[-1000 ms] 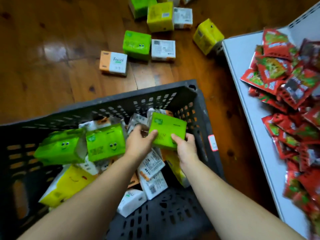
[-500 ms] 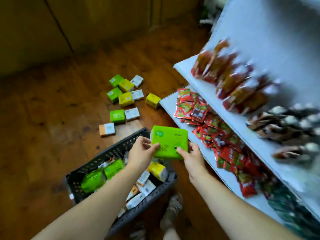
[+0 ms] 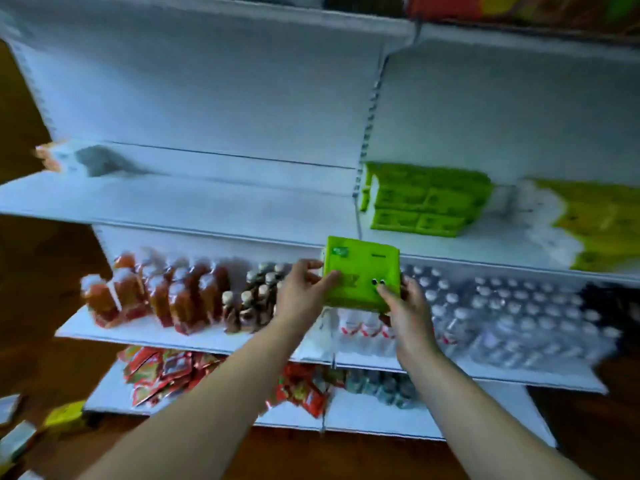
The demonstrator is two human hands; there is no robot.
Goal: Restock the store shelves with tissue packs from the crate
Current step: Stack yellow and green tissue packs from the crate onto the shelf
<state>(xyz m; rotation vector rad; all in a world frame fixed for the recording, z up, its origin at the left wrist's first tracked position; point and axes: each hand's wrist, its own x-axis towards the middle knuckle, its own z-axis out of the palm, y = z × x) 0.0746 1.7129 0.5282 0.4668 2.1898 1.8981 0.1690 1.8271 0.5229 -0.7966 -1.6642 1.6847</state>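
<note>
Holding one green tissue pack (image 3: 362,271) up in the air, the person uses two hands, one at each side of it. The left hand (image 3: 303,294) has its grip closed on the pack's left edge, thumb across the front face. The right hand (image 3: 408,308) has its grip closed on the lower right corner, thumb on the front beside two small dark dots printed there. The pack stands nearly upright, its front towards the camera, just in front of the lip of the upper shelf (image 3: 173,199) and touching neither board.

Three white shelves carry goods. On the upper shelf, right of the upright post, sits one stack of green tissue packs (image 3: 426,199), up and to the right of the held pack and near it; blur hides their exact number. Further right lies a heap of yellow packs (image 3: 602,230), also too blurred to count. The middle shelf (image 3: 138,336) holds three groups: orange-red bottles (image 3: 156,292) at the left, dark bottles (image 3: 249,299) beside them, and a big block of clear bottles with white caps (image 3: 512,317) at the right. The bottom shelf (image 3: 381,414) carries a spread of red snack packets (image 3: 159,372). On the wooden floor (image 3: 41,289) at the lower left lies one yellow pack (image 3: 65,414) among blurred others.
</note>
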